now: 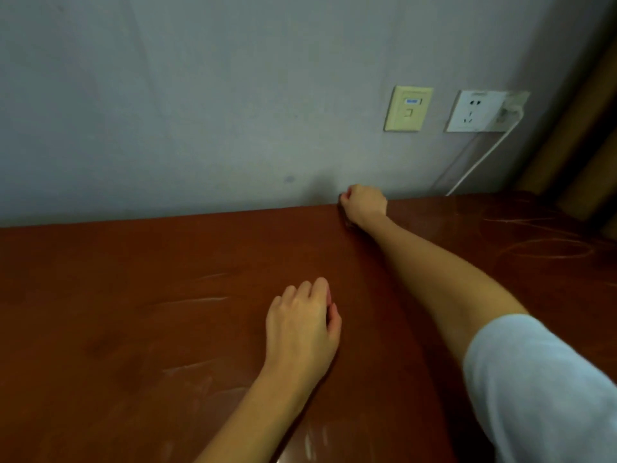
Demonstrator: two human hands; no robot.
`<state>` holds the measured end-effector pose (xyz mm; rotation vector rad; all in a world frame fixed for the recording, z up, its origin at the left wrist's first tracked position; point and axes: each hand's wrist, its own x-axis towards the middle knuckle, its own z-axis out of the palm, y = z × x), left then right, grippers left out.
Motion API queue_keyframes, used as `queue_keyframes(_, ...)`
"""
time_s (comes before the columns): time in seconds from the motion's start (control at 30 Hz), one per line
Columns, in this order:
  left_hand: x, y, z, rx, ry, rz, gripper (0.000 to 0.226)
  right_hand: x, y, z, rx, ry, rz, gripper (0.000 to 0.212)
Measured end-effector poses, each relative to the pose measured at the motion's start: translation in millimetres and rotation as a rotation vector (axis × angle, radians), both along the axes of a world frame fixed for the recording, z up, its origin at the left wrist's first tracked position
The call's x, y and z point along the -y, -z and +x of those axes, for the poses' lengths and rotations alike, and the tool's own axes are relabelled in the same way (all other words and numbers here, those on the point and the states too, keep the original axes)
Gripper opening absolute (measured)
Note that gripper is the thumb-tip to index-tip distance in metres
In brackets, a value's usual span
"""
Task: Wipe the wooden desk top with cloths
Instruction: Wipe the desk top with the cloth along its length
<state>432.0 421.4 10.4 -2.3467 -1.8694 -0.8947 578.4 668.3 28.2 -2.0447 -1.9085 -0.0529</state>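
The reddish-brown wooden desk top (pixel 167 312) fills the lower half of the view and carries pale smears and scratches. My right hand (pixel 365 203) reaches to the desk's far edge by the wall. Its fingers are curled tight around a small dark cloth (pixel 348 224), of which only a sliver shows under the hand. My left hand (pixel 302 324) rests on the middle of the desk with its fingers loosely bent and fingertips on the wood. Nothing shows in that hand.
A grey wall (pixel 200 111) rises right behind the desk. On it are a yellowed data socket (pixel 408 108) and a white power socket (pixel 475 111) with a white cable (pixel 480 162) running down behind the desk. Brown curtain or boards (pixel 581 145) stand at the right.
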Motion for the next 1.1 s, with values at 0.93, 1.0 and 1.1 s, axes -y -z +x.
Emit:
queue_keyframes(0.93,-1.7,0.9,-0.3,0.008,-0.006,-0.001,0.016,2.0,3.7,-9.9,0.066,-0.117,0.035,0.035)
queue_keyframes(1.0,-0.9,-0.1,-0.4,0.007,-0.006,-0.005,0.016,27.3,6.1,-12.1,0.074,-0.247,0.050,0.032)
queue_keyframes(1.1,-0.6,-0.4,-1.2,-0.011,-0.002,-0.021,0.015,63.3,5.3,15.3,0.138,-0.454,0.019,0.026)
